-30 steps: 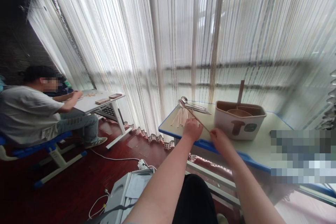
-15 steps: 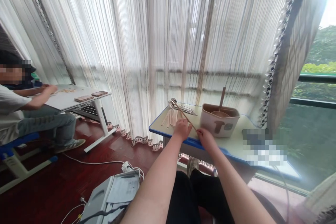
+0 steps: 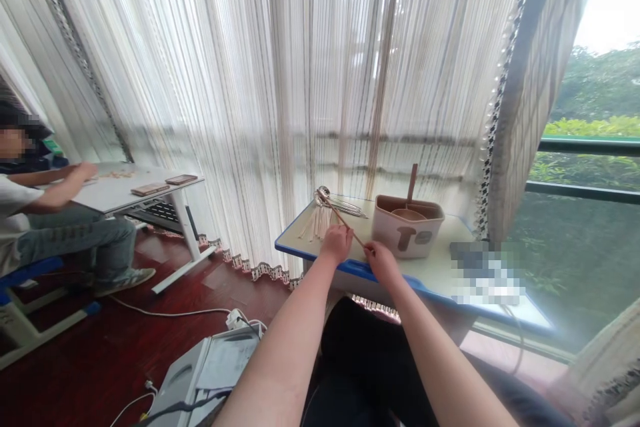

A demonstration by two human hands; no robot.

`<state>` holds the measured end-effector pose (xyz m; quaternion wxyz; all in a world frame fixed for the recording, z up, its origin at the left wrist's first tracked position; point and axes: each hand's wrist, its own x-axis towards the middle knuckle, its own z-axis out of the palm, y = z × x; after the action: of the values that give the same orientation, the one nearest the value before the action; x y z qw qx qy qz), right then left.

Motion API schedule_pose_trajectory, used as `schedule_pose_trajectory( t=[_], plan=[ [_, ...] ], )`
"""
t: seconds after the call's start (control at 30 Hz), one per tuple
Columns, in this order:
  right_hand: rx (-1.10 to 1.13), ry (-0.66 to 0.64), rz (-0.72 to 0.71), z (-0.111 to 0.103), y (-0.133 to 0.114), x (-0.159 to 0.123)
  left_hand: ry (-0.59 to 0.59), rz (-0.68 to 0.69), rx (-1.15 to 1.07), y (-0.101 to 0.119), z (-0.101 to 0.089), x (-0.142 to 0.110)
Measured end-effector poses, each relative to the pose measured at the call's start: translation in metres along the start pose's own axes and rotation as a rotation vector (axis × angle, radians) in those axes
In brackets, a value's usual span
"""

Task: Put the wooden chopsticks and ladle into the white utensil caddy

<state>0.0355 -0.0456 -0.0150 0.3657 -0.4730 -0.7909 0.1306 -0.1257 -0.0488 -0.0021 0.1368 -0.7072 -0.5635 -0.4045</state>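
A thin brown chopstick [image 3: 358,238] slants across the near part of the small desk [image 3: 295,235]. My right hand [image 3: 381,261] pinches its near end. My left hand [image 3: 337,243] is curled round its middle, with the fingertips partly hidden. The far end reaches up to several metal spoons [image 3: 345,205] lying on the desk. Just left of my left hand, pale wooden sticks [image 3: 314,223] lie fanned out. Right of the chopstick stands a white and brown divided holder [image 3: 407,240], with a flat brown handle [image 3: 413,181] sticking up from it.
Blurred-out items [image 3: 487,273] sit on the desk's right side. Sheer curtains [image 3: 250,113] hang behind it. At left, another person [image 3: 55,197] sits by a white table [image 3: 110,197]. A grey case [image 3: 200,363] with cables stands on the floor.
The whole view has shifted slightly, so the desk and the holder appear further left. My left hand's fingers look more curled round the chopstick. My right hand keeps its pinch.
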Motion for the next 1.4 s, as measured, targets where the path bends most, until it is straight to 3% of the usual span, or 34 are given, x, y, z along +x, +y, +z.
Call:
schedule_pose_trajectory(
  t=[0.57,0.7,0.87,0.97,1.1,1.27,1.4],
  plan=[
    [0.114,0.045,-0.02,-0.003,-0.001,-0.003,0.027,0.094,-0.154,0.001,-0.002,-0.002],
    [0.127,0.041,-0.046,0.001,-0.004,-0.004,-0.006,-0.034,-0.375,0.011,-0.002,0.007],
    [0.171,0.1,-0.031,-0.001,-0.007,-0.009,-0.072,-0.208,-0.772,0.037,-0.004,0.034],
    [0.174,0.096,-0.024,-0.024,-0.014,-0.014,-0.022,-0.233,-0.899,0.056,-0.01,0.057],
    [0.05,0.059,0.008,-0.087,-0.025,-0.005,0.008,-0.263,-1.077,0.08,-0.02,0.095],
    [-0.109,-0.023,0.04,-0.174,-0.017,0.046,-0.044,-0.107,-1.204,0.113,-0.025,0.151],
    [-0.106,0.009,-0.002,-0.203,0.005,0.089,-0.037,0.012,-1.12,0.132,-0.022,0.199]
  ],
)
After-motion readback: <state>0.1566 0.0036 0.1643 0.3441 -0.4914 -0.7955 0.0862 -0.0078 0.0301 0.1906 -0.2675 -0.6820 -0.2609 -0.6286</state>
